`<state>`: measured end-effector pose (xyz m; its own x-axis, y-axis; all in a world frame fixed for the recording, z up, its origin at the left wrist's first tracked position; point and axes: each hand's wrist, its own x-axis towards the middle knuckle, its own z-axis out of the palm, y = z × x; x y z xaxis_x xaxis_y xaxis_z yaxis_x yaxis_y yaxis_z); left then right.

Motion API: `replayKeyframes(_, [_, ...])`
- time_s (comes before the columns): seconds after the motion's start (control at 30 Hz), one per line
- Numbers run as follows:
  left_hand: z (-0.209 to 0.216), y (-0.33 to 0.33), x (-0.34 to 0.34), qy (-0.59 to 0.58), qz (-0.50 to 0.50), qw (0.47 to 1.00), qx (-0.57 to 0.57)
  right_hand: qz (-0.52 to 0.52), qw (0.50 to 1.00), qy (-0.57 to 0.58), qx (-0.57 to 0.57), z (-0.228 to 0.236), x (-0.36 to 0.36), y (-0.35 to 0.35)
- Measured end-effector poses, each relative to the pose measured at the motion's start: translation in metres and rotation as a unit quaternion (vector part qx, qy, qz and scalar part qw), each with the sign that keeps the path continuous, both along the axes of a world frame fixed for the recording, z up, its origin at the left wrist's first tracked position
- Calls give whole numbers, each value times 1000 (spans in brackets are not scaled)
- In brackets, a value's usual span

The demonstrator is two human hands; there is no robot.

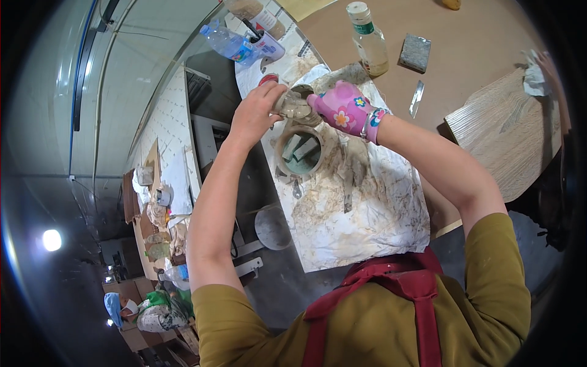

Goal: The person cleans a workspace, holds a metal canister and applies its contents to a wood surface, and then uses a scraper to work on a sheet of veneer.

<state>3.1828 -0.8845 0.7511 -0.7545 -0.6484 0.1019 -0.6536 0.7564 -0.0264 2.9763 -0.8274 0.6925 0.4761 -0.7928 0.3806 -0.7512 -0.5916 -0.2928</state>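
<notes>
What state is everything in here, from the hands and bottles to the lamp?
Left hand: bare, grasping a clear container
Right hand: gloved, close to the container
Round tub: uncovered, blocks inside
Green-labelled bottle: capped, upright, partly filled
Blue-capped bottle: capped
Paper sheet: creased, stained
Round lamp: lit
</notes>
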Motion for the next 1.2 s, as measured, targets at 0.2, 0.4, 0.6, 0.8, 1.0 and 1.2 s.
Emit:
replayKeyframes(0.2, [2,4,-2,23,4,1000,6,-24,1000,17,6,0,8,-5])
replayKeyframes(0.4, [0,1,1,25,5,1000,0,-22,999,21,13,3,9,-1])
replayKeyframes(0.6, [0,1,-1,58,29,998,18,-28,997,-40,63,4,6,-7])
replayKeyframes(0.8, [10,1,3,47,27,997,60,-59,995,-40,62,1,-2,-10])
replayKeyframes(1.0, [-8,1,26,145,164,958,183,-53,993,-32,103,6,-9,-7])
replayKeyframes(1.2, [-34,3,39,317,246,850,341,43,996,76,4,-7,-11,-8])
